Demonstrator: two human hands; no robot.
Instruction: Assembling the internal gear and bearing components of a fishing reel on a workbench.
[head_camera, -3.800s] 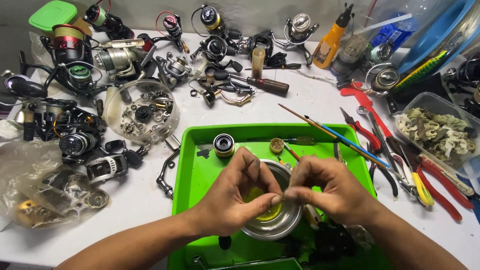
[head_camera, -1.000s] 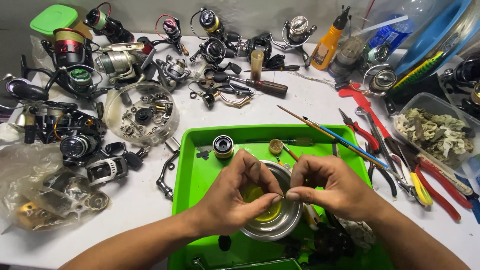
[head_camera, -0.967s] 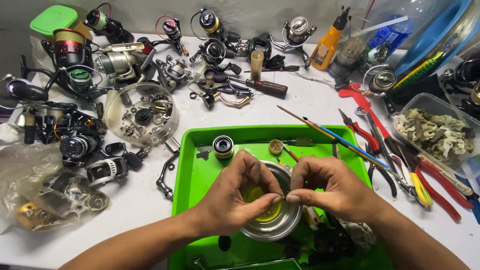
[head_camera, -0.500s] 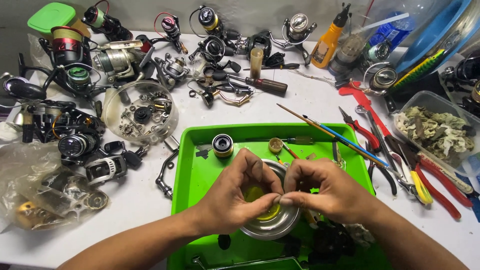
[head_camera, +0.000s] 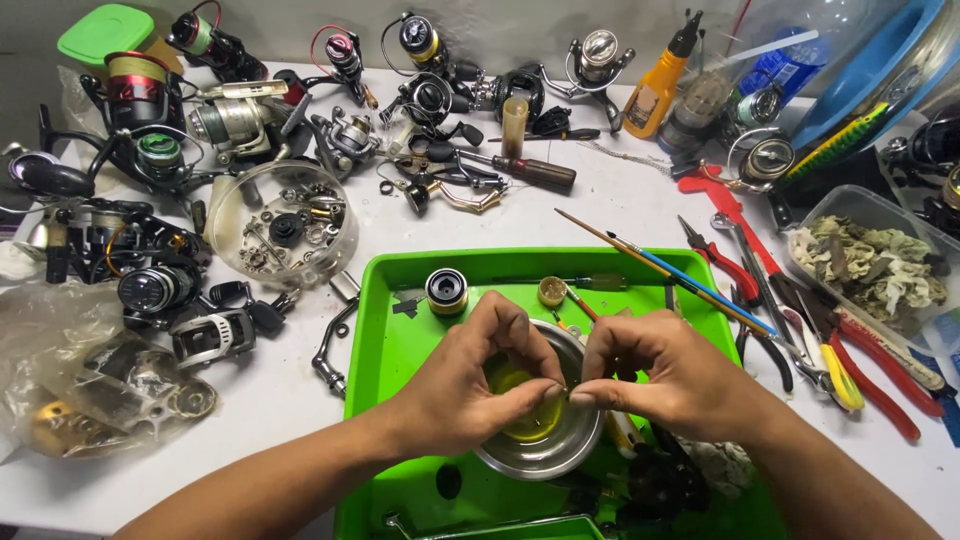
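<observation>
My left hand (head_camera: 470, 375) and my right hand (head_camera: 660, 375) meet fingertip to fingertip over a small metal bowl (head_camera: 560, 455) with yellowish liquid in it. Between the pinched fingertips sits a tiny part (head_camera: 566, 393), too small to identify. The bowl rests on a bright green tray (head_camera: 400, 350). On the tray behind my hands stand a small black and gold spool (head_camera: 446, 291) and a little round brass piece (head_camera: 552, 291).
Several fishing reels (head_camera: 150, 150) crowd the table's left and back. A clear round dish of small parts (head_camera: 283, 223) sits left of the tray. Two thin brushes (head_camera: 660, 268), pliers (head_camera: 850, 345), a screwdriver (head_camera: 520, 168), an orange bottle (head_camera: 660, 85) and a rag tub (head_camera: 875, 265) lie right.
My hands stay over the bowl. The fingertips have drawn slightly closer together and shifted a little; nothing else on the table has moved.
</observation>
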